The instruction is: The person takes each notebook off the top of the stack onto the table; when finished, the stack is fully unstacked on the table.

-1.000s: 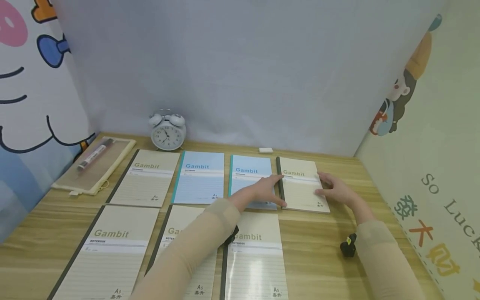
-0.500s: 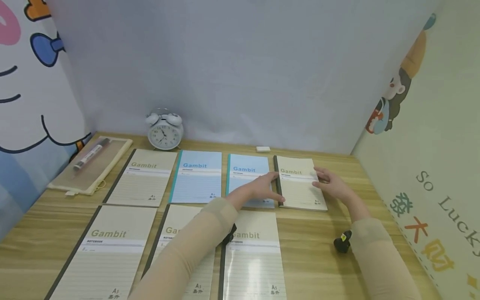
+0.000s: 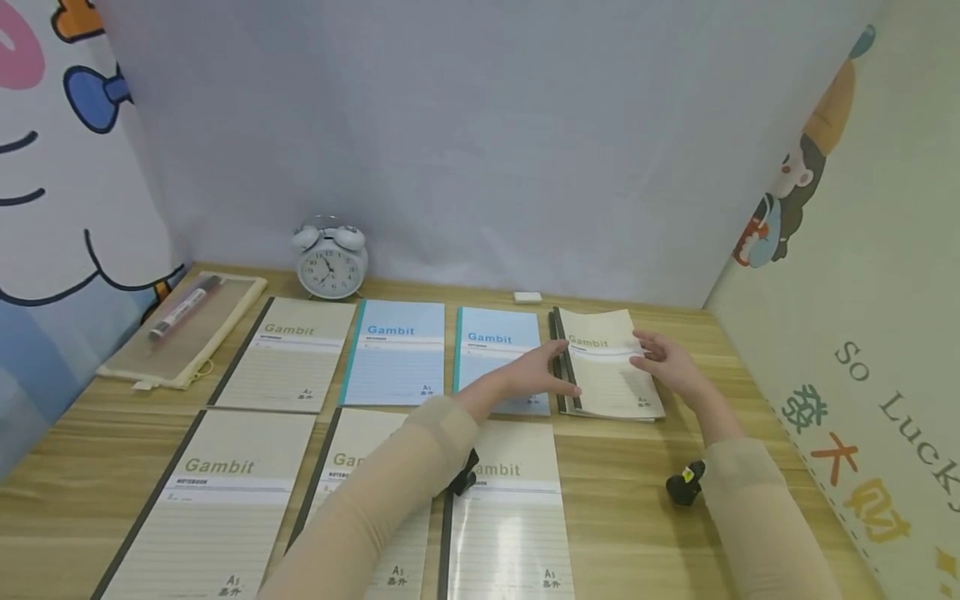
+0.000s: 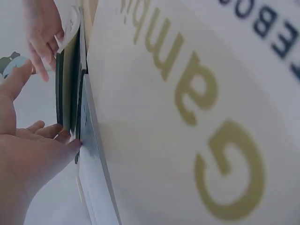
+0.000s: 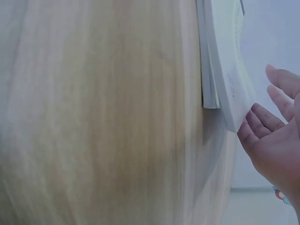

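Cream notebook is lying on the worktop, far to the right of the alarm clock. Left hand is pressing its dark spine with straight fingers (flat, not gripping), while right hand is lifting the cover edge with relaxed fingers.

Both arms in beige sleeves reached forward. The left hand lay flat with straight fingers, thumb raised. The right hand was loosely curved, fingertips pointing inward toward the left one.
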Available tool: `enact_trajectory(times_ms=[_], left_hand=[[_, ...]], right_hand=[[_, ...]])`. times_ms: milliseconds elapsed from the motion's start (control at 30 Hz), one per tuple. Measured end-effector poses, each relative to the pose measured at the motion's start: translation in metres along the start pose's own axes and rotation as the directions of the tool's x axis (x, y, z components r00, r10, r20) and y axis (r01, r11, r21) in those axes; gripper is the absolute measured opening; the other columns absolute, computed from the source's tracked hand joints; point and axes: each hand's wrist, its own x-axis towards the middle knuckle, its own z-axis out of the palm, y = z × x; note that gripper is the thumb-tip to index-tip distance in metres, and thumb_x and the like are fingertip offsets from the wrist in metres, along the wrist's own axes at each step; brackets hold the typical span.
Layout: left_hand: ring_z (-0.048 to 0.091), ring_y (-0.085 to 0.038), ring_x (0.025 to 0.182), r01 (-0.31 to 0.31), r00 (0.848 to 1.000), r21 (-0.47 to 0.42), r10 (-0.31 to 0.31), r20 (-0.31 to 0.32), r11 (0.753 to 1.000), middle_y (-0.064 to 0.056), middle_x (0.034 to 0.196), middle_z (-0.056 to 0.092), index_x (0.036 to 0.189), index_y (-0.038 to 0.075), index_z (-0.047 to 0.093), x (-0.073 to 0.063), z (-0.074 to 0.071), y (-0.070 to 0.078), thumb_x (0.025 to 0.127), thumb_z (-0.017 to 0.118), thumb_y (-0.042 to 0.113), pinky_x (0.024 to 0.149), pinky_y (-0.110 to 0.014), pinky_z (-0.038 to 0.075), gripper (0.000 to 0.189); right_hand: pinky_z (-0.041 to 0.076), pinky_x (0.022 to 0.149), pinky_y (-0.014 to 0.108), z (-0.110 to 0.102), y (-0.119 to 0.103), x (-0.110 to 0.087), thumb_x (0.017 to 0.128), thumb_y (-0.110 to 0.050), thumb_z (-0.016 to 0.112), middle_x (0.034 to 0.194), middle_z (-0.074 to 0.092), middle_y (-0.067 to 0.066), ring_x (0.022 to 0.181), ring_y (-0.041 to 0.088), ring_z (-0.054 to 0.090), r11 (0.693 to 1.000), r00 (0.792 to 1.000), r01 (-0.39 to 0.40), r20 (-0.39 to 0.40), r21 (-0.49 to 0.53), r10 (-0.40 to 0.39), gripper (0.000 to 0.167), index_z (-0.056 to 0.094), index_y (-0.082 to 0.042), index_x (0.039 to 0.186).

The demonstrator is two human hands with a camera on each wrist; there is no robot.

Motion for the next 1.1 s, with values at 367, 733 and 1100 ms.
enact_trajectory(times_ms=[367, 733, 1100], left_hand=[[0.046, -0.024, 0.128, -0.034, 0.991, -0.288, -0.006, -0.137, 0.957, -0.009, 0.145, 0.042, 0.149, 0.013, 0.027, 0.002, 0.002, 0.007, 0.083, 0.073, 0.014, 0.102, -0.039, 0.042, 0.080], [0.055, -0.020, 0.112, -0.101, 0.978, -0.375, 0.023, -0.209, 0.921, -0.007, 0.143, 0.041, 0.145, 0.011, 0.034, 0.001, -0.007, 0.013, 0.080, 0.074, 0.005, 0.087, -0.030, 0.051, 0.078], [0.060, -0.016, 0.104, -0.071, 0.986, -0.284, 0.025, -0.162, 0.956, -0.010, 0.144, 0.042, 0.151, 0.017, 0.022, -0.008, -0.015, 0.029, 0.081, 0.074, 0.012, 0.091, -0.032, 0.050, 0.088]], right_hand=[[0.044, 0.096, 0.048, -0.008, 0.002, -0.008, 0.094, -0.017, 0.059, 0.146, 0.029, 0.031, 0.127, 0.046, 0.040, 0.998, 1.000, -0.010, 0.019, 0.066, 0.009, 0.067, 0.022, -0.003, 0.149], [0.048, 0.085, 0.026, -0.021, -0.008, -0.015, 0.090, -0.021, 0.065, 0.146, 0.031, 0.025, 0.119, 0.034, 0.048, 0.999, 0.999, 0.038, 0.006, 0.034, -0.038, 0.074, 0.024, -0.010, 0.150], [0.045, 0.082, 0.014, -0.044, -0.021, -0.031, 0.091, -0.023, 0.065, 0.149, 0.031, 0.021, 0.103, -0.002, 0.051, 0.993, 0.994, 0.108, 0.017, 0.038, -0.108, 0.076, 0.020, -0.013, 0.152]])
